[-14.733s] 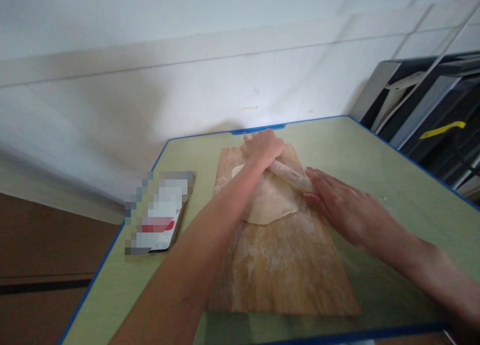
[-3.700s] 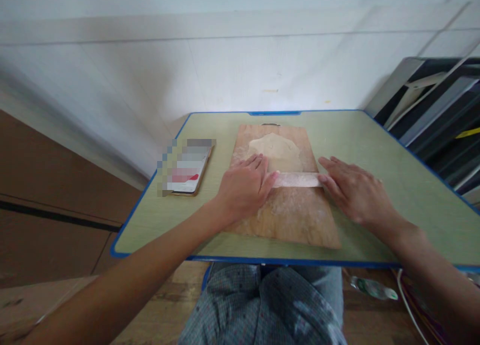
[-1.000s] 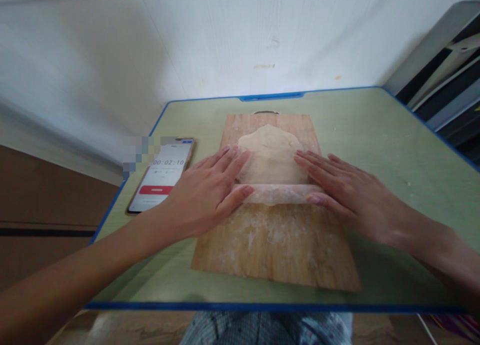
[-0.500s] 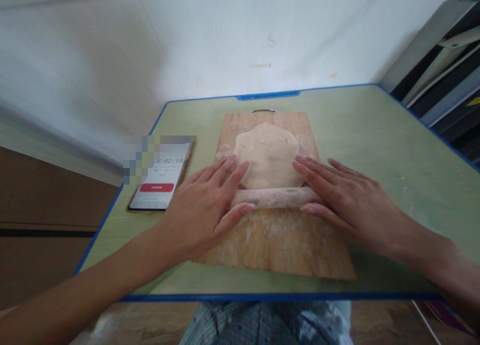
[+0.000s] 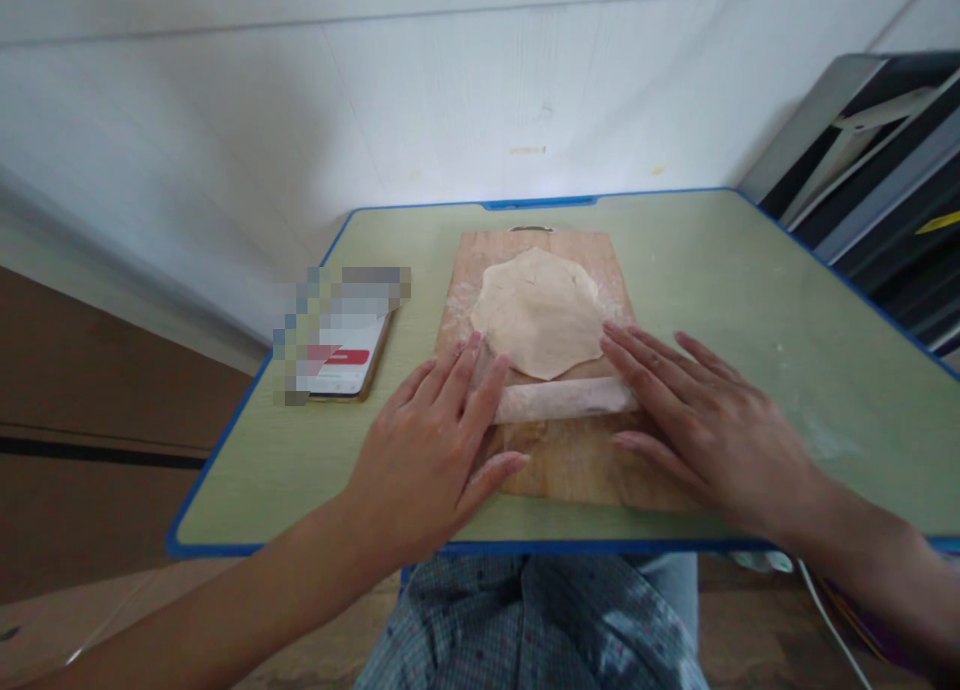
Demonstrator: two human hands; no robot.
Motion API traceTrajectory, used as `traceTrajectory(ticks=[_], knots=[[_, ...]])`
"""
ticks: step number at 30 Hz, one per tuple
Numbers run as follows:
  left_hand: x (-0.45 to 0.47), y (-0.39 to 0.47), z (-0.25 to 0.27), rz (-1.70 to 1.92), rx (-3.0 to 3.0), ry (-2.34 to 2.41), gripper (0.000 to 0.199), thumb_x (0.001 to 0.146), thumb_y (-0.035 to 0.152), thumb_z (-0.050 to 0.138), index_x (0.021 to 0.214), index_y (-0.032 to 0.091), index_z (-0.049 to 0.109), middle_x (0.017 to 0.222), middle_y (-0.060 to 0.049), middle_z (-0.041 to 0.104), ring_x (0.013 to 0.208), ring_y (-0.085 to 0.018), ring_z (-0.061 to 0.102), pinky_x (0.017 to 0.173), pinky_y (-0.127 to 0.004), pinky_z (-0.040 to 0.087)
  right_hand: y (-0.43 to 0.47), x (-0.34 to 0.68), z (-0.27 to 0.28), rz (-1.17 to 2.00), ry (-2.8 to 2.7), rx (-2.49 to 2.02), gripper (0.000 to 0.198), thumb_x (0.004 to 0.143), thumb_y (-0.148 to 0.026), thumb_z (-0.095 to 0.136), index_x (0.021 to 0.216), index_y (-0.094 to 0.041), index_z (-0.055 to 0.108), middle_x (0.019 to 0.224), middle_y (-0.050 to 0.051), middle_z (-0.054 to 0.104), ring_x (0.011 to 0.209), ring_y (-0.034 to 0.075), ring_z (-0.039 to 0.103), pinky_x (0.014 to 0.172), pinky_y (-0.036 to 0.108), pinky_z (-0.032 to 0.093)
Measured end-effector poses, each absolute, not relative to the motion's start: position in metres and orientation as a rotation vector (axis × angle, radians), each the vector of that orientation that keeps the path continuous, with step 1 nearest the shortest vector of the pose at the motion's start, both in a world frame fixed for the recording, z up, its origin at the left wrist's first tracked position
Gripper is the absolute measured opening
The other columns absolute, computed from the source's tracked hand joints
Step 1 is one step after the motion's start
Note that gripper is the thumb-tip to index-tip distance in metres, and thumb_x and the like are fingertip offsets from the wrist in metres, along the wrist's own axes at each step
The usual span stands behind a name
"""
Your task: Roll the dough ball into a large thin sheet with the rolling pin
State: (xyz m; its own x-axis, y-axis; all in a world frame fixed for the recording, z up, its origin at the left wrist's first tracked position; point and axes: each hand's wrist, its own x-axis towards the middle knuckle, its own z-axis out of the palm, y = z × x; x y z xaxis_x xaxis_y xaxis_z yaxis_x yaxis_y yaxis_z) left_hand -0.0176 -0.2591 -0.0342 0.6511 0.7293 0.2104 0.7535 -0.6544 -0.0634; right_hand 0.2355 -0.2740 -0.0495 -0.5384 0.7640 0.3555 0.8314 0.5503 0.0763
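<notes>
A floury rolling pin (image 5: pixel 566 400) lies crosswise on the wooden cutting board (image 5: pixel 585 470), just on my side of a flat, roughly round sheet of dough (image 5: pixel 540 310). My left hand (image 5: pixel 442 430) rests over the pin's left end with its fingers stretched out and spread. Over the right end lies my right hand (image 5: pixel 697 410), also flat, with the thumb apart from the fingers. Both palms hide the ends of the pin. Fingertips of each hand reach close to the sides of the dough. Loose flour dusts the board around it.
The board lies on a light green table (image 5: pixel 750 300) with a blue edge. Left of it is a partly blurred phone (image 5: pixel 345 350). A white wall (image 5: pixel 450 100) stands behind. Dark folded items (image 5: pixel 877 190) lean at the right. My legs are below the near edge.
The rolling pin has come off the dough's near edge towards me, baring a strip of board between them. Both hands moved with it, and the view has shifted slightly.
</notes>
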Motion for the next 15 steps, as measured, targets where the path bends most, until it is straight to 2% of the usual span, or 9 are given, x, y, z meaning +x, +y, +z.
traceTrajectory(ticks=[7, 11, 15], knots=[[-0.013, -0.241, -0.036, -0.29, -2.706, -1.298, 0.056, 0.093, 0.05, 0.028, 0.135, 0.014, 0.039, 0.142, -0.015, 0.039, 0.132, -0.028, 0.035, 0.104, -0.043, 0.035, -0.244, 0.233, -0.044, -0.305, -2.509, -1.388, 0.057, 0.092, -0.048, 0.029, 0.137, -0.013, 0.038, 0.144, 0.016, 0.036, 0.132, 0.027, 0.032, 0.104, 0.051, 0.032], [-0.015, -0.225, -0.037, -0.3, -2.731, -1.33, 0.057, 0.094, 0.05, 0.023, 0.136, 0.014, 0.037, 0.143, -0.015, 0.038, 0.134, -0.025, 0.031, 0.106, -0.04, 0.032, -0.224, 0.231, -0.036, -0.218, -2.551, -1.45, 0.061, 0.092, -0.052, 0.021, 0.138, -0.015, 0.038, 0.144, 0.014, 0.035, 0.133, 0.026, 0.031, 0.104, 0.05, 0.031], [-0.017, -0.205, -0.035, -0.232, -2.776, -1.262, 0.056, 0.096, 0.045, 0.015, 0.134, 0.011, 0.037, 0.141, -0.013, 0.04, 0.135, -0.023, 0.029, 0.109, -0.038, 0.028, -0.203, 0.232, -0.029, -0.013, -2.601, -1.507, 0.067, 0.09, -0.059, 0.018, 0.139, -0.017, 0.037, 0.145, 0.011, 0.034, 0.134, 0.025, 0.026, 0.108, 0.048, 0.025]])
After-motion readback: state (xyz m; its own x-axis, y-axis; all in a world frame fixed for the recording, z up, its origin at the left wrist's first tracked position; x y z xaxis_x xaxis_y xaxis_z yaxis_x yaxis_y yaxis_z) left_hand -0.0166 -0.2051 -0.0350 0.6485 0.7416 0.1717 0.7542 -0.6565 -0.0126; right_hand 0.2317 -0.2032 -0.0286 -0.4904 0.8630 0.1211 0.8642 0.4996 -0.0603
